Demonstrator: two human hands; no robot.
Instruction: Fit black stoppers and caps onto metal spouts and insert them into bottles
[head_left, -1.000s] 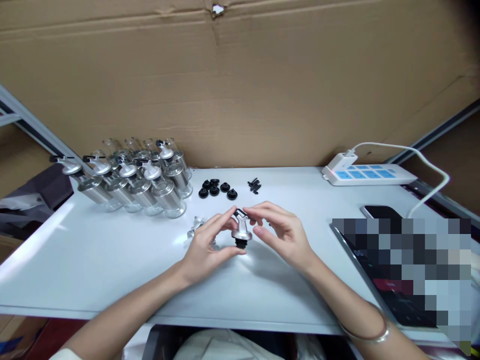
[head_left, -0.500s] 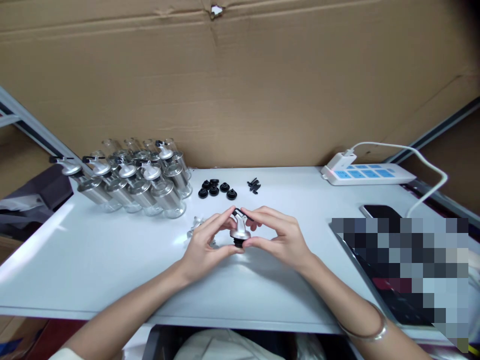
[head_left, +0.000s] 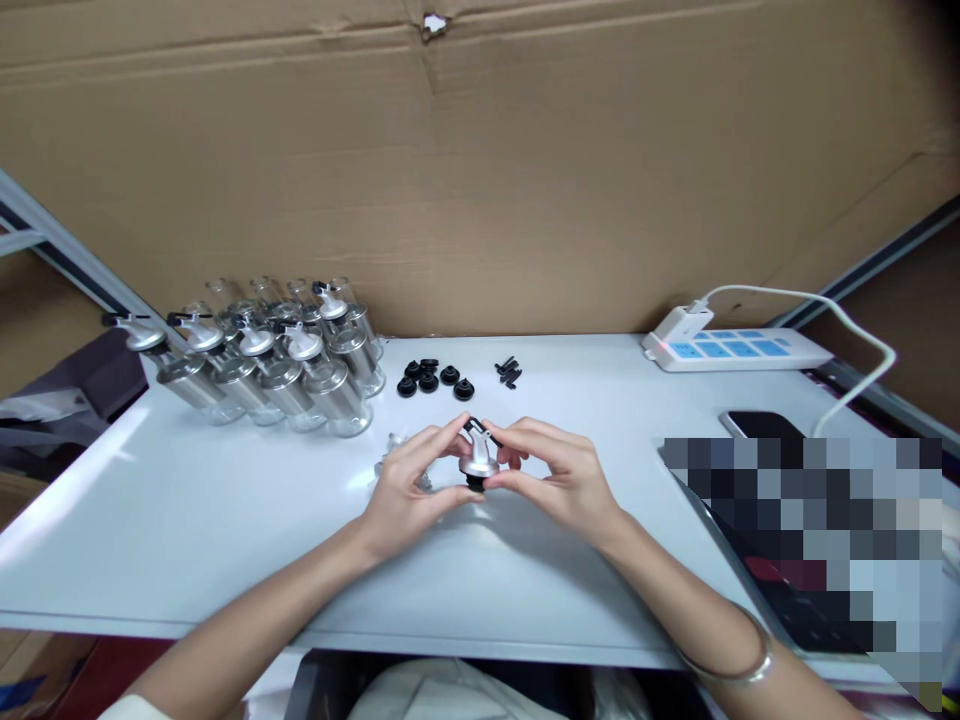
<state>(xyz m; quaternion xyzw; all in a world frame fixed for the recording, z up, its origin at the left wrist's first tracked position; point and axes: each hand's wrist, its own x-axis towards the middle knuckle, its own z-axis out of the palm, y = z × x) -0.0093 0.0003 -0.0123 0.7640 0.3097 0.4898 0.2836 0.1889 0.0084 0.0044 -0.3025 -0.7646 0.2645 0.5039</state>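
Between my two hands, above the front middle of the table, is a silver pour spout (head_left: 478, 464) with a black flip lid on top and a black ribbed stopper below. My left hand (head_left: 409, 485) pinches it from the left, thumb at the stopper and fingertips at the lid. From the other side my right hand (head_left: 559, 470) grips it, thumb near the base and forefinger against the lid. Several loose silver spout pieces (head_left: 391, 448) lie partly hidden behind my left hand. Beyond the hands sit several black stoppers (head_left: 427, 381) and a small pile of black lid pieces (head_left: 509, 372).
Several glass bottles with metal sleeves (head_left: 337, 385) stand at the back left, some fitted with spouts. At the right are a power strip (head_left: 750, 348) with a plugged-in charger and white cable, a phone (head_left: 761, 424) and a partly blurred dark tablet-like device (head_left: 817, 620). Cardboard (head_left: 480, 200) walls the back.
Both hands still hold the pour spout, which has shifted very slightly. My right fingers have moved a little at the lid. Nothing on the table has moved.
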